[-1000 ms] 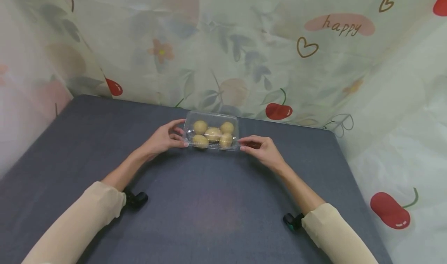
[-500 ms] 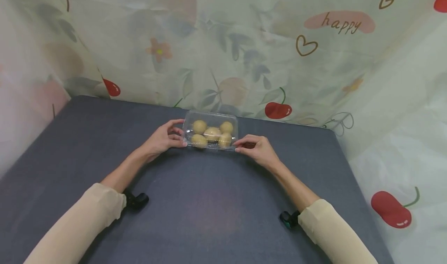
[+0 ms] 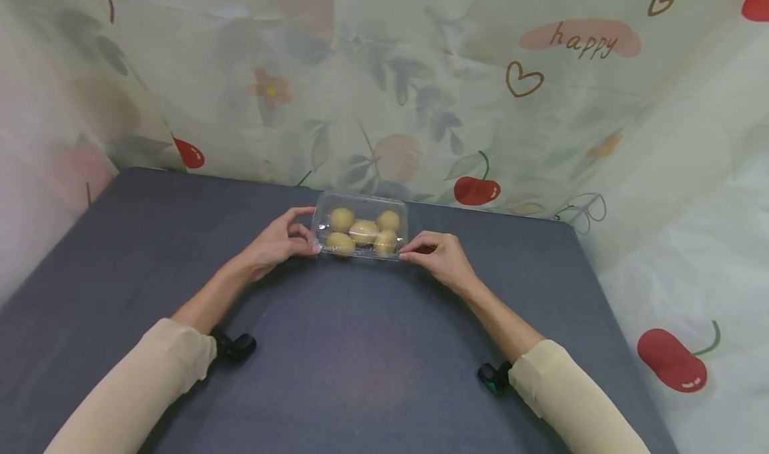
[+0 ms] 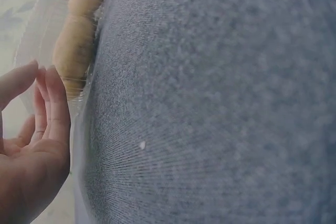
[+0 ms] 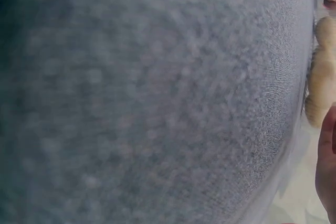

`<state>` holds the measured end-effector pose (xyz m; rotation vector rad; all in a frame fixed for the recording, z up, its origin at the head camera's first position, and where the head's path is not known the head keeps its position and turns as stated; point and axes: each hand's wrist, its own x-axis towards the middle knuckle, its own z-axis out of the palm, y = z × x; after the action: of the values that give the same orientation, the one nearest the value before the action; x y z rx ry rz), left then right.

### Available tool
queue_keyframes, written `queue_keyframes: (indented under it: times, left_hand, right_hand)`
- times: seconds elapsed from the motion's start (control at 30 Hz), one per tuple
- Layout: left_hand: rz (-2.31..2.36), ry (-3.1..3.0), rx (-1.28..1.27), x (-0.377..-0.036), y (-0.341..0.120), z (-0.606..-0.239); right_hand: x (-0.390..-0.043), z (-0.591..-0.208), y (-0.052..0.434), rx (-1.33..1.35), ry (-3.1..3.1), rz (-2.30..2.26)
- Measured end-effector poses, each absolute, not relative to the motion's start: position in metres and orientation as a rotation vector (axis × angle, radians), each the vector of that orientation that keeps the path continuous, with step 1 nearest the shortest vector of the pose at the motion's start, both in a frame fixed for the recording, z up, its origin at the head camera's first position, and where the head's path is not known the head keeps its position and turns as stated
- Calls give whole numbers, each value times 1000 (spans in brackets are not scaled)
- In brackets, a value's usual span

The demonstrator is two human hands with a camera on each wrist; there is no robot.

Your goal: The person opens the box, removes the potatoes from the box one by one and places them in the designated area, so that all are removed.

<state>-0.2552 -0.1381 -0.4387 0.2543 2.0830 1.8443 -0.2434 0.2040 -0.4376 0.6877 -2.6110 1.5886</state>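
At the near left a cream sleeve [image 3: 129, 394] covers the left forearm, and at the near right a matching sleeve [image 3: 579, 394] covers the right one. By each cuff sits a small black camera: 1 on the left [image 3: 237, 348] and 1 on the right [image 3: 494, 376]. Between the arms lies the dark grey worktop [image 3: 360, 354]; a pale speck [image 4: 143, 145] shows on it in the left wrist view.

Farther off, the left hand [image 3: 273, 248] grips the left end of a clear box [image 3: 362, 201]. Its fingers are moderately wide across that end, the thumb on the near left corner and the index at the far left side. The right hand [image 3: 442, 256] holds the near right corner, thumb and fingertips narrow, pinching the rim; in the right wrist view its tips run out of frame.

The box is near the middle of the worktop's far edge, between the 2 hands. Whether it rests flat or is slightly raised, I cannot tell. Inside are 5 tan balls [image 3: 363, 232]: 2 near, 1 in the middle, 2 far.

Behind hangs a pale cloth [image 3: 372, 87] printed with leaves, hearts, red cherries and the word "happy".
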Motion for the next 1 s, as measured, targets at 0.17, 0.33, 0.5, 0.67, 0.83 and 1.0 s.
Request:
queue_keyframes:
  times: [0.17, 0.33, 0.5, 0.67, 0.83, 1.0]
  left_hand:
    - [1865, 2053, 253, -256, -137, -440]
    - [1847, 2083, 264, -256, -136, -439]
    - [1830, 2127, 279, -254, -136, -439]
    - [1851, 2132, 268, -253, -134, -438]
    - [1872, 2123, 225, -252, -133, -437]
    - [1859, 2107, 185, -251, -132, -436]
  right_hand:
    - [-244, -435, 204, 694, -2622, 1573]
    - [-246, -434, 205, 695, -2652, 1525]
    - [-248, -433, 204, 746, -2646, 1464]
    - [-247, -426, 204, 747, -2624, 1489]
    - [-247, -419, 204, 727, -2635, 1519]
    - [-237, -397, 199, 707, -2625, 1573]
